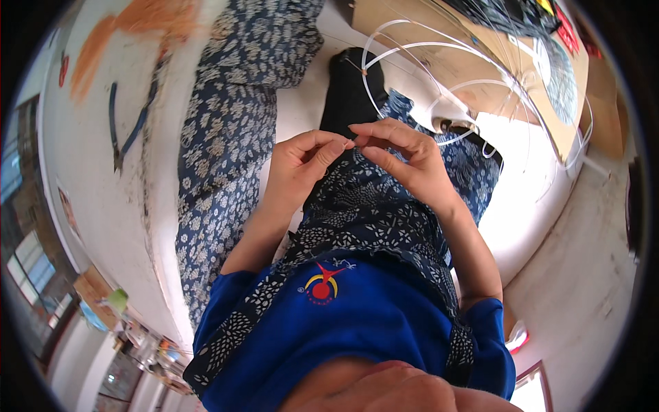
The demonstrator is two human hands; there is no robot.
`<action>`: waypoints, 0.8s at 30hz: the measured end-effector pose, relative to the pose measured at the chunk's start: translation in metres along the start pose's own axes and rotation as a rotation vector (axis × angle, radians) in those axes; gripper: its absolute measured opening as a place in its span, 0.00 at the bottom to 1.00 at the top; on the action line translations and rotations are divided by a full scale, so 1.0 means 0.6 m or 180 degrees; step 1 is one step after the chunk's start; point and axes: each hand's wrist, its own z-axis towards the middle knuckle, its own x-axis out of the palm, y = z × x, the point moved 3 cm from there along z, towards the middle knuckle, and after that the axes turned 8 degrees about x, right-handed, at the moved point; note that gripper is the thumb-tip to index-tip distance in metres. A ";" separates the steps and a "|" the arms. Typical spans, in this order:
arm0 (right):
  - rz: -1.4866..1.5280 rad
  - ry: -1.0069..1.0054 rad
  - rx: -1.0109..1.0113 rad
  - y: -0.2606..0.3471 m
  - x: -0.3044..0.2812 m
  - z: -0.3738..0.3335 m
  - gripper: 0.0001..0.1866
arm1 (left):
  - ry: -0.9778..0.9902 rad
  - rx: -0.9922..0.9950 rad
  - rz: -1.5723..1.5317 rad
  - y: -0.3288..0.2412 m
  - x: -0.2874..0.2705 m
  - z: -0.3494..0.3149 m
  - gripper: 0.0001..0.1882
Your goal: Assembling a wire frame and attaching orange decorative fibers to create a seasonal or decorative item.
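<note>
My left hand [302, 165] is in front of my chest with thumb and index finger pinched together. Facing it, my right hand [410, 156] has its fingers bent, its fingertips meeting those of the left. Whatever is between them is too small to make out. Below the hands lies the dark blue apron [374, 206] with white patterning that I wear. A length of blue floral cloth [223, 137] runs along the left of my arms. Beyond the hands is a long black shape [350, 93], perhaps a trouser leg.
Pliers with blue handles [125, 134] lie spread on the pale, stained surface at left. Looped white strips [439, 45] and thin wires spread over a brown board [405, 20] at upper right. Black plastic [511, 17] and red items lie at its far end.
</note>
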 end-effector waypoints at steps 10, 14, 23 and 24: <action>-0.0806 -0.1077 -0.0788 -0.019 -0.065 -0.054 0.06 | 0.0538 0.0534 0.0970 -0.001 0.087 0.037 0.07; -0.0085 -0.1140 -0.0163 -0.038 -0.087 -0.069 0.04 | 0.0616 0.0698 0.1088 -0.008 0.100 0.045 0.06; 0.1373 -0.0596 0.0519 -0.076 -0.100 -0.072 0.08 | 0.0569 0.0581 0.1061 -0.010 0.118 0.054 0.06; 0.1387 -0.0605 0.0518 -0.074 -0.101 -0.072 0.08 | 0.0556 0.0607 0.1113 -0.009 0.117 0.055 0.06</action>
